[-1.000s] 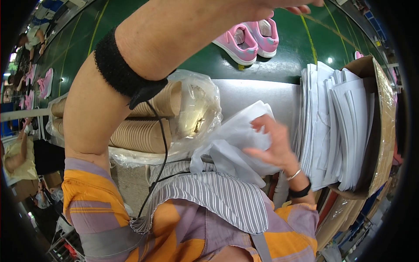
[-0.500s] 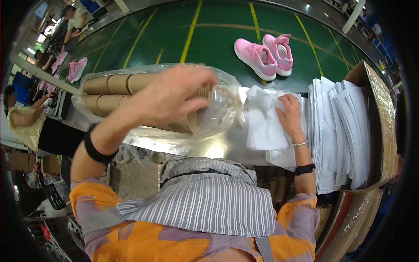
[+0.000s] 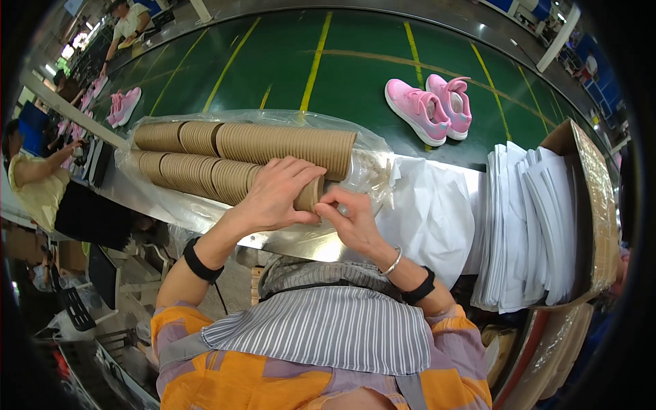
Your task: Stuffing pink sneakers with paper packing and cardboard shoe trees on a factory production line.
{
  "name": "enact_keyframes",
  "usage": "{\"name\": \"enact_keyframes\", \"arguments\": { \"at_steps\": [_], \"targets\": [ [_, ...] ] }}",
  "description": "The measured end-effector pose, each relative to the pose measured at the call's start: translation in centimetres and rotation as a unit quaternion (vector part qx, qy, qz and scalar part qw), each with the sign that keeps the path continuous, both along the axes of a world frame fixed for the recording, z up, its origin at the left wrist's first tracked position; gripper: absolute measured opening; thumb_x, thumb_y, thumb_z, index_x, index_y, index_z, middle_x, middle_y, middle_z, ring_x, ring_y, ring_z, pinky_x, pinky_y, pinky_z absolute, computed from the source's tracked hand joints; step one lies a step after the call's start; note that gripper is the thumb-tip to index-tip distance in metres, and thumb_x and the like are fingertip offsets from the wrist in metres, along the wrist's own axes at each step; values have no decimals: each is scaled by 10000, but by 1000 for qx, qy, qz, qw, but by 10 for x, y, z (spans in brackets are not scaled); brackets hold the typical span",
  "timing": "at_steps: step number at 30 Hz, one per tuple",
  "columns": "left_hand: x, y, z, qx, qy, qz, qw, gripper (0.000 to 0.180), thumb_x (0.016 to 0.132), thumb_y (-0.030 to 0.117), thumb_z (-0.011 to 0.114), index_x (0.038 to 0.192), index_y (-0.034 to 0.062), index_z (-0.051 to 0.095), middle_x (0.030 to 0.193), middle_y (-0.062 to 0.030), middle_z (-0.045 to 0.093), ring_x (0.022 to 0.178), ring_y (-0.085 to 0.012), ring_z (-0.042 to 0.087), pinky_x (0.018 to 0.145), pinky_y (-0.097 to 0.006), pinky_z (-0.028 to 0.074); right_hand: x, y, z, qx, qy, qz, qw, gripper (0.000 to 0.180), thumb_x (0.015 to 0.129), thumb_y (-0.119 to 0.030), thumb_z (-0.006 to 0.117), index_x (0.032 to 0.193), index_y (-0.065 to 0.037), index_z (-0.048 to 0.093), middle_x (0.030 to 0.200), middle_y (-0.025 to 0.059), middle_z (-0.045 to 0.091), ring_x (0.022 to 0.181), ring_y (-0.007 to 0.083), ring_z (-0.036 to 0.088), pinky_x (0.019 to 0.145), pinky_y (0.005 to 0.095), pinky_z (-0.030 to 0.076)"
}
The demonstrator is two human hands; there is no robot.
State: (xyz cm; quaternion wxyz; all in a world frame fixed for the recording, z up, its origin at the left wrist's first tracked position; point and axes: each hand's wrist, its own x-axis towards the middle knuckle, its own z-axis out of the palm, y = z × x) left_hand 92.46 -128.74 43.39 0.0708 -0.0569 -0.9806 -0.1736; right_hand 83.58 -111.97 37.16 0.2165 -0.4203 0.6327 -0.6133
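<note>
Two rows of thin, curved brown cardboard pieces lie packed face to face in a clear plastic bag (image 3: 372,160). Over the right end of the front row (image 3: 198,179), my left hand (image 3: 273,195) is closed round the stack, thumb on the near side. My right hand (image 3: 352,222) pinches at the outermost cardboard piece (image 3: 316,195), its fingertips close to my left thumb. The back row (image 3: 287,145) stretches a little further right, untouched. Beside my right hand, a crumpled sheet of white tissue paper (image 3: 430,212) covers part of the metal ledge.
A pair of pink sneakers (image 3: 430,113) stands on the green conveyor belt (image 3: 362,72) with yellow lines. To the right are stacked white paper sheets (image 3: 526,225) in an open cardboard box (image 3: 593,219). More pink shoes (image 3: 124,108) and a person in yellow (image 3: 44,167) are at the left.
My left hand has come down from above the bag onto the front row. My right hand has left the tissue paper and moved left to the row's end.
</note>
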Motion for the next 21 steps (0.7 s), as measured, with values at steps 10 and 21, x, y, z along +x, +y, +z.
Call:
{"name": "enact_keyframes", "arguments": {
  "at_steps": [10, 21],
  "targets": [
    [2, -4, -5, 7, 23, -1, 1000, 740, 556, 330, 808, 1192, 69, 534, 1112, -83, 565, 1038, -266, 521, 877, -396, 392, 2, -1, -8, -74, -106, -13, 992, 88, 820, -46, 647, 879, -23, 585, 754, 22, 576, 716, 100, 546, 640, 250, 442],
    [-5, 4, 8, 151, 51, -11, 987, 748, 627, 365, 813, 1216, 36, 493, 1178, -103, 533, 1102, -249, 501, 955, -402, 376, -40, 56, -8, -123, -225, -9, 967, 98, 809, -18, 622, 800, -17, 524, 838, 30, 523, 799, 139, 510, 711, 255, 407]
  ]
}}
